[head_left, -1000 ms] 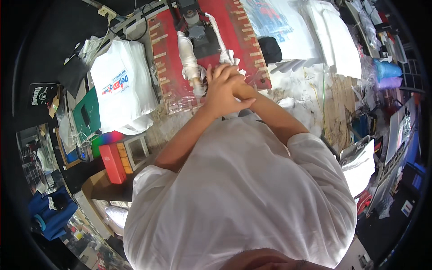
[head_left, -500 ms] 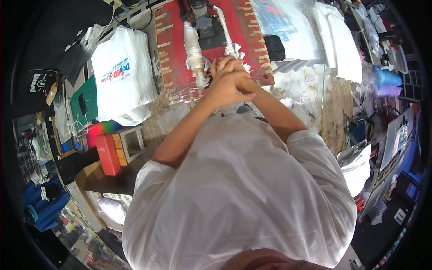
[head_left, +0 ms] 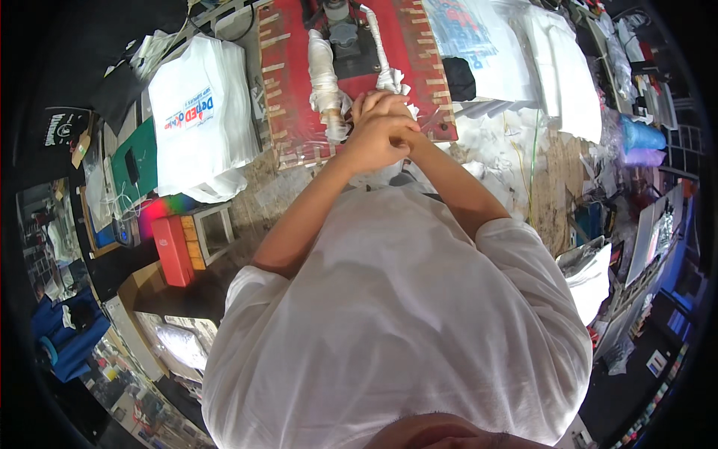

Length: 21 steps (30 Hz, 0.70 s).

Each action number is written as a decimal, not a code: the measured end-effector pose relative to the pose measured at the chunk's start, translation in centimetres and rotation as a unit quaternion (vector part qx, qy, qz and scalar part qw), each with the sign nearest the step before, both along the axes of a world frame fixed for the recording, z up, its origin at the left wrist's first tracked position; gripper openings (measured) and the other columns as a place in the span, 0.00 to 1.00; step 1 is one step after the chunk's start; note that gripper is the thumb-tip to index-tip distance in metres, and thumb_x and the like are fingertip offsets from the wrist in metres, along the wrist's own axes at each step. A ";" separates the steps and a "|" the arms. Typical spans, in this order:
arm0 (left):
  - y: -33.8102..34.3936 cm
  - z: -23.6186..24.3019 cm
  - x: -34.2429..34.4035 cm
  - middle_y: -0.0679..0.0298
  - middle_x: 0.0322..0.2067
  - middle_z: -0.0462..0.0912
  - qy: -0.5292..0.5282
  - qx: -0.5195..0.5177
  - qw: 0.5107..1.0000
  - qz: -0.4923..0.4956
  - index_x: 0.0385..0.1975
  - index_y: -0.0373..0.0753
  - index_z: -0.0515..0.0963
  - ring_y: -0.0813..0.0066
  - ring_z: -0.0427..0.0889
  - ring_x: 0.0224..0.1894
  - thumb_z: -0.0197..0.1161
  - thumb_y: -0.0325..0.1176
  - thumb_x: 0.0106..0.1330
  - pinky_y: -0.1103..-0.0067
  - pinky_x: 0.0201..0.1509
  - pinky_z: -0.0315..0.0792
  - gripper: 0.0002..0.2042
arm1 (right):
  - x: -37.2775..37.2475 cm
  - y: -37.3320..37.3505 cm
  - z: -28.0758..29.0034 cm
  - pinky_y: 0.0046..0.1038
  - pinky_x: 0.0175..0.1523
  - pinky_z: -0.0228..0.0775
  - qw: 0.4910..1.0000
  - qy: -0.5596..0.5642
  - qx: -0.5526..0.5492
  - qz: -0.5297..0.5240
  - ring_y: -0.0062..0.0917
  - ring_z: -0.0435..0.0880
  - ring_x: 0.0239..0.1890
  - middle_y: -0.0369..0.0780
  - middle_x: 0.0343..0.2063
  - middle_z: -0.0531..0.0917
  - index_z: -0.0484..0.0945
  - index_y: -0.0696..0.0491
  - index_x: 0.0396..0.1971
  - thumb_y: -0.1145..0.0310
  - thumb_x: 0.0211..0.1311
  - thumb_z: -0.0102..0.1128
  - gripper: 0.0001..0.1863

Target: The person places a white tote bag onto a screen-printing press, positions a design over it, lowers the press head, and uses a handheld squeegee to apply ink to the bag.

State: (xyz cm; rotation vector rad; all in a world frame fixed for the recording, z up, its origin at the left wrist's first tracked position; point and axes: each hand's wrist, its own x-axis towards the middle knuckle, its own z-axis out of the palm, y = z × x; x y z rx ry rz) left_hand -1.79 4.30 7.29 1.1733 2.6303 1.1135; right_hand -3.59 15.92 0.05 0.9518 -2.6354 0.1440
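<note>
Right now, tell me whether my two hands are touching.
Touching: the head view shows the left hand laid over the right hand, no gap showing between them.

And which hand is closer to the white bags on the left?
Left. The left hand is to the right of the white bags, not touching them; the right hand is farther right, partly covered by the left.

Right hand (head_left: 410, 135) mostly covered by left hand (head_left: 372, 142); its palm and whatever lies beneath, hidden. Lower end of the thin white-wrapped bar (head_left: 376, 37) partly lost behind the fingers (head_left: 380, 106). Red board (head_left: 293, 112) and dark metal fitting (head_left: 344, 36) run off the upper edge; so does the printed bag stack (head_left: 508, 75). White shirt (head_left: 396, 314) blocks the near side of the table (head_left: 553, 168). Person's head (head_left: 441, 434) cut by lower edge. Far-left clutter (head_left: 56, 247) too small to sort.
</note>
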 end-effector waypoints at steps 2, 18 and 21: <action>0.0 0.0 0.0 0.60 0.63 0.71 0.009 0.053 0.999 0.001 0.38 0.52 0.86 0.52 0.58 0.70 0.77 0.43 0.41 0.52 0.72 0.45 0.20 | -0.1 -0.1 0.2 0.39 0.50 0.74 1.000 0.003 0.006 -0.001 0.36 0.80 0.47 0.44 0.40 0.81 0.78 0.57 0.47 0.63 0.48 0.63 0.24; -0.1 -0.3 -0.2 0.60 0.65 0.69 -0.018 0.056 0.998 0.006 0.38 0.52 0.86 0.53 0.59 0.67 0.78 0.40 0.41 0.59 0.70 0.49 0.20 | -0.4 0.1 -1.8 0.41 0.48 0.76 1.000 0.029 -0.001 0.004 0.37 0.82 0.44 0.44 0.38 0.82 0.78 0.57 0.49 0.62 0.49 0.63 0.26; -0.2 -0.3 -0.4 0.59 0.65 0.69 -0.012 0.035 0.999 0.003 0.39 0.52 0.85 0.53 0.59 0.67 0.79 0.44 0.39 0.59 0.70 0.49 0.22 | -0.2 0.4 -1.7 0.41 0.48 0.76 1.000 0.017 -0.011 0.006 0.37 0.82 0.43 0.44 0.38 0.82 0.78 0.57 0.48 0.62 0.48 0.64 0.25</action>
